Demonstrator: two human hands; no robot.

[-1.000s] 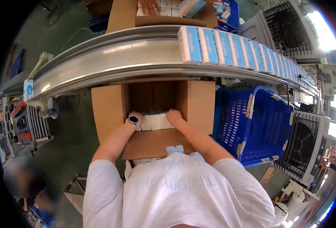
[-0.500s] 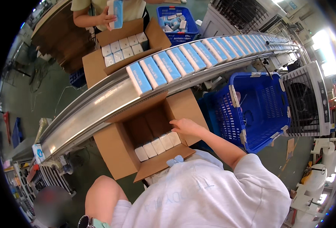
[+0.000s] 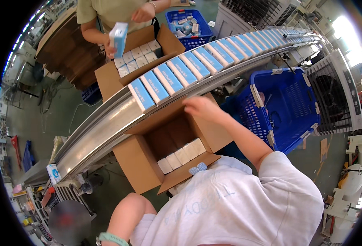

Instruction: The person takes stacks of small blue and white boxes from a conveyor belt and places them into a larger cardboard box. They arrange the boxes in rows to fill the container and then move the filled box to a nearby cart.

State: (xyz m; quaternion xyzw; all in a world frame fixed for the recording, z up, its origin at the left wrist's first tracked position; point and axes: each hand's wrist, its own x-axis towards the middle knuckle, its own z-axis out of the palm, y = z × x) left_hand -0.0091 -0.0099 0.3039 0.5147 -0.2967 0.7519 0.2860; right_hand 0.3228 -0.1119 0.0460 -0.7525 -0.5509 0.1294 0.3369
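My right hand hangs over the right flap of an open cardboard box, close to the near edge of the conveyor. Motion smears its fingers, and no pack shows in it. A row of several white packs stands inside the box along the near wall, and bare cardboard shows behind them. Blue-and-white soft packs, apparently tissues, lie side by side on the curved conveyor beyond the box. My left arm bends down at the lower edge with a green wrist strap; its hand is out of view.
Across the conveyor a co-worker's hand holds a blue-and-white pack above another carton of packs. To the right stands a blue plastic basket. A second blue basket with packs is at the back.
My right hand has moved from the box's inner right side up toward the conveyor. The co-worker's pack has come down nearer their carton. The whole view has shifted slightly.
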